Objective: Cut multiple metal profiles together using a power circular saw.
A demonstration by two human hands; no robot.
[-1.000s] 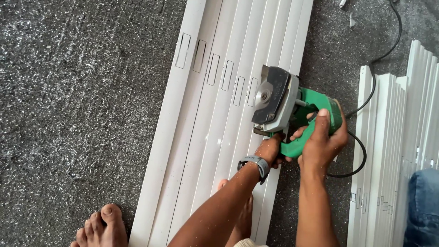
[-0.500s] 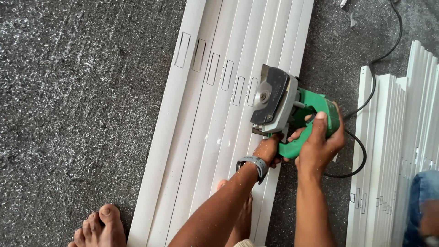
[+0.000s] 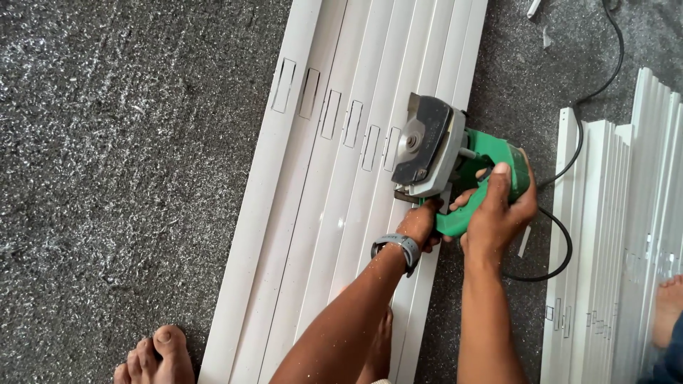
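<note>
Both hands [image 3: 491, 213] grip saw [image 3: 455, 167] at strips' [image 3: 341, 213] right edge.

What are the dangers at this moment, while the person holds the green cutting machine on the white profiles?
1. The left hand grips low beside the blade guard of the green saw; a slip might bring fingers to the blade.
2. A bare foot rests by the white profiles, and the floor is strewn with chips; cuts seem possible.
3. The black cable loops near the right hand and might snag.
</note>
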